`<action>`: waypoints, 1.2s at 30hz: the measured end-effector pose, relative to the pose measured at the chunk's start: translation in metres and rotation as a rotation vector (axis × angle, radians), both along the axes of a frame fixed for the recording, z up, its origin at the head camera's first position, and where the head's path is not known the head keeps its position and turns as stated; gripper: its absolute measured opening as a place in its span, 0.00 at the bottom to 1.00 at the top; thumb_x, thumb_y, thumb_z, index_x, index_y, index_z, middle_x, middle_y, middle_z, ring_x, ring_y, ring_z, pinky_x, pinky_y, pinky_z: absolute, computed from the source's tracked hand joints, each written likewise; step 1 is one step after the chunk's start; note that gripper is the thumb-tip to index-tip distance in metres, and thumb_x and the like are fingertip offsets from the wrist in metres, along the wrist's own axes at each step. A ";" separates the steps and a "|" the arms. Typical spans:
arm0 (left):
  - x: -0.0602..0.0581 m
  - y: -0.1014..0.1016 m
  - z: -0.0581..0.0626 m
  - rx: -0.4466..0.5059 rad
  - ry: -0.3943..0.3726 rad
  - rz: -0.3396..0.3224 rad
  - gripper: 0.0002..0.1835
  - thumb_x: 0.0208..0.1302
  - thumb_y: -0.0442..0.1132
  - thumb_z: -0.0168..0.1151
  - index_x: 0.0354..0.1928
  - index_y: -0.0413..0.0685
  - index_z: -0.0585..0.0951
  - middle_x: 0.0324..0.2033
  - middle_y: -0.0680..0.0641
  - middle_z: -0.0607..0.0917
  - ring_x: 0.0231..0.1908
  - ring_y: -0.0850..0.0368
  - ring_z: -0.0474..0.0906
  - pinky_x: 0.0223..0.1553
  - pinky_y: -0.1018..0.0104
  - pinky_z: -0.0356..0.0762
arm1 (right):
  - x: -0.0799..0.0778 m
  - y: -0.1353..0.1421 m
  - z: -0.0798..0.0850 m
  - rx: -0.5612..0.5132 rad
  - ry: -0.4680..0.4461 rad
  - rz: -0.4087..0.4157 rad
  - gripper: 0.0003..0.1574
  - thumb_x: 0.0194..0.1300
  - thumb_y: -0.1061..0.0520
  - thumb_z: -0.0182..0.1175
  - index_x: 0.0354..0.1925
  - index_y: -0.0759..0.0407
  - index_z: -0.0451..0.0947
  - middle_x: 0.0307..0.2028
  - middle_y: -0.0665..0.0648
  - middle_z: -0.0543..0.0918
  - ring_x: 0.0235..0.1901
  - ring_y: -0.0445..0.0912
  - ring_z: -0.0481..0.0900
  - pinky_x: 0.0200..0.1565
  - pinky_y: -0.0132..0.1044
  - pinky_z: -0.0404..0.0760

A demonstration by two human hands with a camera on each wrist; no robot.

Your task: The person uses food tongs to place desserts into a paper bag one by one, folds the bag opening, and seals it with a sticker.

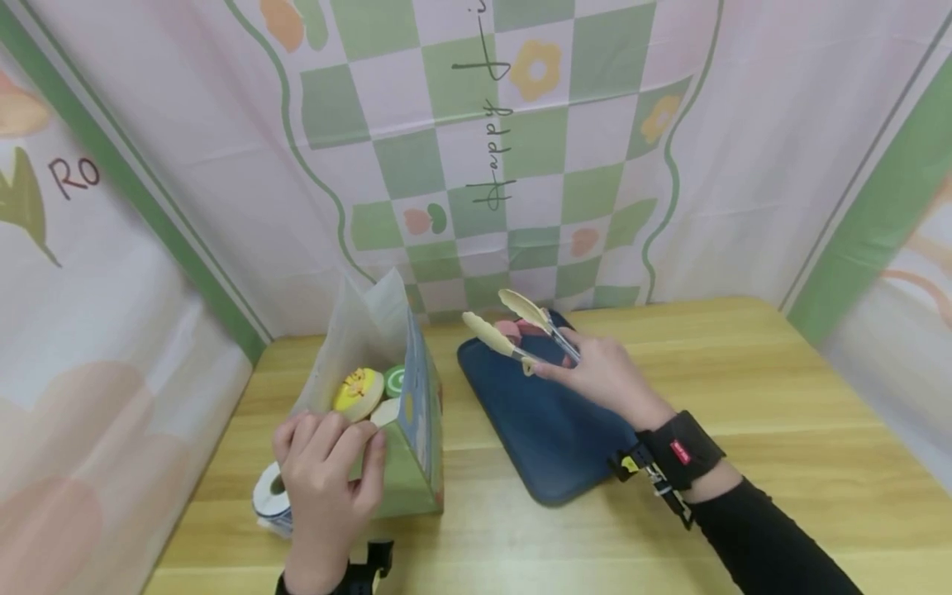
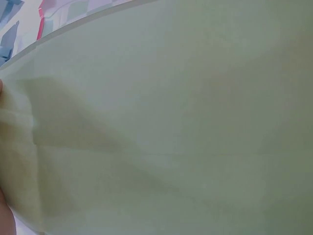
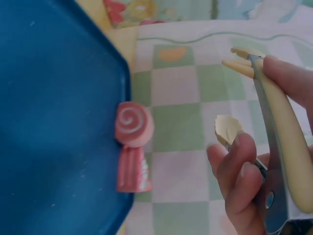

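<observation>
My left hand (image 1: pixel 323 471) grips the near rim of an upright paper bag (image 1: pixel 422 413), fingers curled over its edge. Inside the bag lie a round yellow-topped toy cake (image 1: pixel 359 393) and a green swirl piece (image 1: pixel 395 379). In the left wrist view the bag's pale green side (image 2: pixel 171 122) fills nearly everything. My right hand (image 1: pixel 613 376) holds tongs (image 1: pixel 487 335) with cream tips above a dark blue tray (image 1: pixel 554 438). The tips are apart with nothing between them. At the tray's far end, a pink swirl roll (image 3: pixel 133 124) lies beside a pink ridged piece (image 3: pixel 131 169).
A white roll (image 1: pixel 271 494) with a hollow core stands left of the bag, partly behind my left hand. Bag and tray share a wooden table (image 1: pixel 744 413). Printed cloth (image 1: pixel 461 157) hangs behind the table and at both sides.
</observation>
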State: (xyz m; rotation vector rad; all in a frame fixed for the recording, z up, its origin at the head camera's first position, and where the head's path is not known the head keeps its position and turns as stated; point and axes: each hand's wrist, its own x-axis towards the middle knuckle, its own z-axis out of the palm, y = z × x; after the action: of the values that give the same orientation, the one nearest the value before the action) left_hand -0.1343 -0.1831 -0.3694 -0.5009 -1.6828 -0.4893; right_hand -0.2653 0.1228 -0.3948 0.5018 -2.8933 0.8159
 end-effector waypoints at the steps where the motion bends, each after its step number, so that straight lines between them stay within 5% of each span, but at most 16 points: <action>1: 0.000 0.000 0.000 -0.001 -0.002 0.002 0.23 0.70 0.45 0.53 0.16 0.44 0.77 0.15 0.50 0.72 0.22 0.52 0.62 0.44 0.53 0.57 | -0.002 0.000 -0.003 0.006 -0.008 -0.005 0.42 0.57 0.29 0.63 0.55 0.58 0.75 0.20 0.50 0.77 0.17 0.42 0.70 0.24 0.35 0.66; 12: 0.001 0.003 0.004 0.000 0.005 0.009 0.25 0.72 0.47 0.52 0.15 0.44 0.76 0.14 0.50 0.72 0.22 0.52 0.62 0.42 0.53 0.57 | -0.014 0.000 -0.022 0.046 -0.089 -0.042 0.51 0.55 0.27 0.62 0.61 0.63 0.71 0.21 0.51 0.79 0.17 0.42 0.73 0.23 0.35 0.68; 26: 0.001 0.002 0.003 0.001 0.004 0.014 0.25 0.71 0.47 0.52 0.15 0.44 0.76 0.14 0.50 0.72 0.22 0.53 0.63 0.42 0.54 0.56 | -0.023 -0.007 -0.034 0.086 -0.035 -0.054 0.41 0.55 0.28 0.64 0.44 0.63 0.77 0.15 0.49 0.70 0.14 0.43 0.70 0.21 0.36 0.64; 36: 0.001 0.002 0.003 0.000 0.018 0.014 0.25 0.71 0.46 0.52 0.15 0.44 0.76 0.14 0.50 0.72 0.21 0.53 0.62 0.41 0.54 0.57 | -0.030 -0.009 -0.043 0.146 -0.054 -0.089 0.53 0.55 0.26 0.62 0.59 0.68 0.73 0.23 0.57 0.83 0.21 0.47 0.80 0.27 0.43 0.75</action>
State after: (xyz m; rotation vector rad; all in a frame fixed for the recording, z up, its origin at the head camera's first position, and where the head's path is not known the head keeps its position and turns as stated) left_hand -0.1338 -0.1809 -0.3663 -0.4917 -1.6681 -0.4730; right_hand -0.2955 0.1136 -0.4376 0.3658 -3.0151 0.6194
